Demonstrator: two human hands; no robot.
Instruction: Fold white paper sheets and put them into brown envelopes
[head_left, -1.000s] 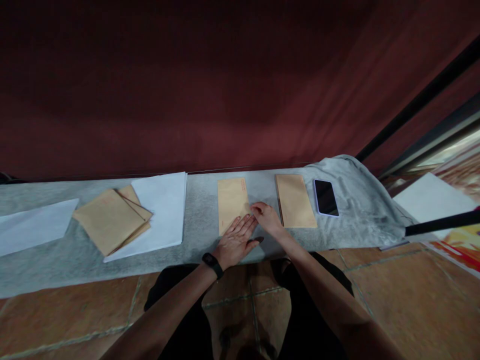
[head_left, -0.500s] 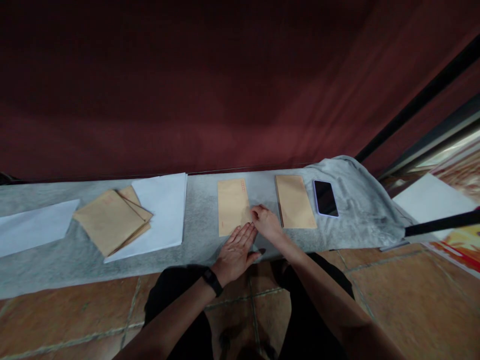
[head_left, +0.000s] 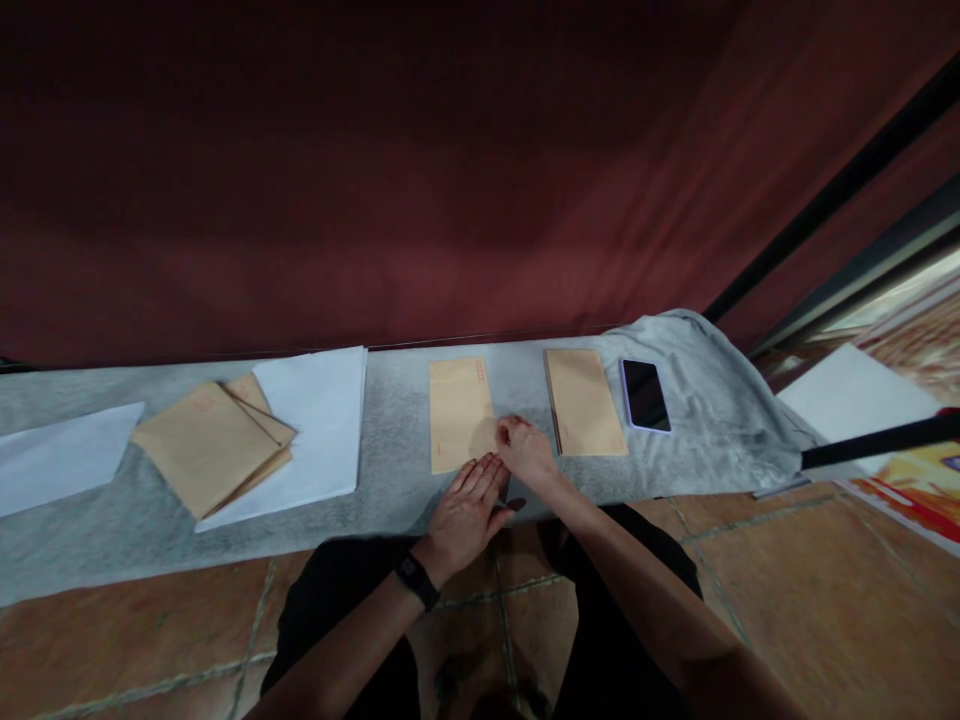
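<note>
A tan paper envelope [head_left: 459, 415] with red print lies flat on the grey cloth, straight in front of me. My left hand [head_left: 463, 510], a dark band on its wrist, lies flat with fingers stretched over the envelope's near edge. At the lower right corner of the envelope, my right hand [head_left: 525, 452] is closed, its fingertips curled against the paper's right edge. Whether those fingers pinch the edge or just press on it is hidden. To the right of this hand lies a neat stack of tan envelopes [head_left: 589, 405].
A phone [head_left: 646, 395] lies beyond the stack. On the left, loosely piled envelopes [head_left: 210, 440] overlap white paper sheets [head_left: 322, 430], with another white sheet [head_left: 60, 455] farther left. The grey cloth [head_left: 397, 430] covers a narrow surface before a dark red curtain [head_left: 450, 200].
My right hand has slid slightly down along the envelope's right edge, fingers still curled. My left hand stays on the near edge. The whole view has shifted a little.
</note>
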